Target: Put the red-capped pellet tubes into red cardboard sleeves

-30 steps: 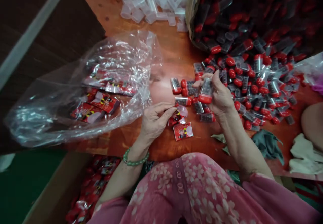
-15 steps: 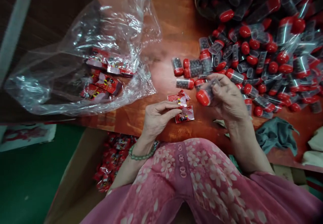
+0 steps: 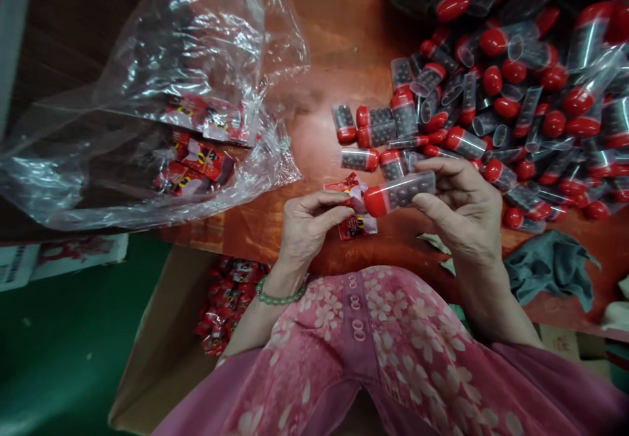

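A red-ended, clear plastic tube of dark beads point(image 3: 400, 193) was clamped near its clear end by the right hand point(image 3: 459, 206), at two to three o'clock from the left hand point(image 3: 314, 226), whose fingertips were closed on a flat, glossy red sachet point(image 3: 345, 185). With the red end point(image 3: 376, 201) jutting unsupported, a slackened grip could have dropped the tube; an edge pinch could have lost the sachet. Similar red-and-clear tubes point(image 3: 506, 107) lay heaped at two o'clock.

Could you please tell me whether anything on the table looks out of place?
Perhaps the crumpled grey-green cloth on the table, just nearer the wearer than the heap of red-capped tubes: being bunched-up fabric, it looks stray there. I see no clear damage.
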`<action>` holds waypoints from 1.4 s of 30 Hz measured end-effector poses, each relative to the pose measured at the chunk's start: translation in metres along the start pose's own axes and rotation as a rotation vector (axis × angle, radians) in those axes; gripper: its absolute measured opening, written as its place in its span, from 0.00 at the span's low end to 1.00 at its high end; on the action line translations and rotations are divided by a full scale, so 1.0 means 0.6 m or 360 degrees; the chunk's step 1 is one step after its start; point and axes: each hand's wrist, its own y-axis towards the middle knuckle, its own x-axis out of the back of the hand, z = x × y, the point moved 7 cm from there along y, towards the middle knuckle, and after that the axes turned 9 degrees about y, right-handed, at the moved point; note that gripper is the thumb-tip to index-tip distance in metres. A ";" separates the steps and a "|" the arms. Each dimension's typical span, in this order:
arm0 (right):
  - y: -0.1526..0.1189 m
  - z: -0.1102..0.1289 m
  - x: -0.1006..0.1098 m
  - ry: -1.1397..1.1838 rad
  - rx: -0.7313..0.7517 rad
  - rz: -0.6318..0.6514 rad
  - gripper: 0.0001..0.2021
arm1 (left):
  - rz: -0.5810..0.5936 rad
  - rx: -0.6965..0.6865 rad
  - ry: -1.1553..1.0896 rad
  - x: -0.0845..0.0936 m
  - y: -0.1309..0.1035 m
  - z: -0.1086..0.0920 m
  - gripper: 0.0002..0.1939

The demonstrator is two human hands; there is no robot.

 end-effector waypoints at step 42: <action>0.046 0.028 -0.035 -0.0769 -0.0062 0.0713 0.15 | 0.0456 -0.0603 0.0563 -0.019 0.013 -0.044 0.04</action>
